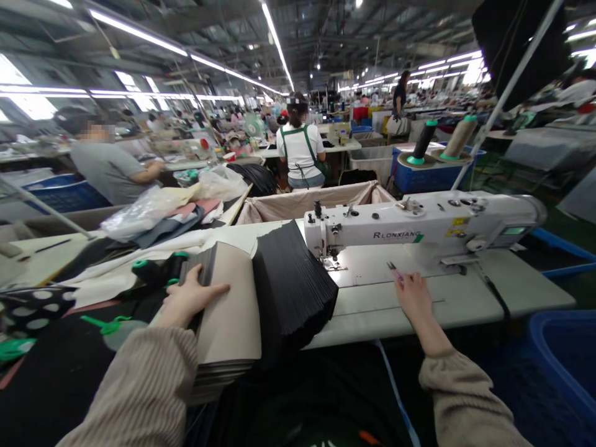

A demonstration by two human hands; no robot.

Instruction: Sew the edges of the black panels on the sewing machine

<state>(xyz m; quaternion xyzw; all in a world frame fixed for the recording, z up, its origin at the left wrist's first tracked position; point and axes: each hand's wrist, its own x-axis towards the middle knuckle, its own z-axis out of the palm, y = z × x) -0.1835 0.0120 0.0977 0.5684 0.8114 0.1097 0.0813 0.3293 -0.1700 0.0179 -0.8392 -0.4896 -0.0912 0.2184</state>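
Observation:
My left hand (190, 295) grips the left edge of a stack of beige panels (233, 304), its thumb lying across the top sheet and its other fingers over the side. Pressed up against that stack on its right is a thick pile of black panels (293, 279), with many thin edges fanned out. In my closed right hand (413, 295) are small thread snips (395, 269) with pinkish handles, tips pointing up and left. They are over the table in front of the white sewing machine (400, 226), whose needle area is lit.
Black thread spools (149, 270) and heaped fabric scraps (179, 214) lie on the left. Behind the table hangs a cloth-lined bin (316, 202). A blue basket (565, 329) stands at the lower right. Thread cones (421, 143) rise behind the machine. Co-workers sit farther off.

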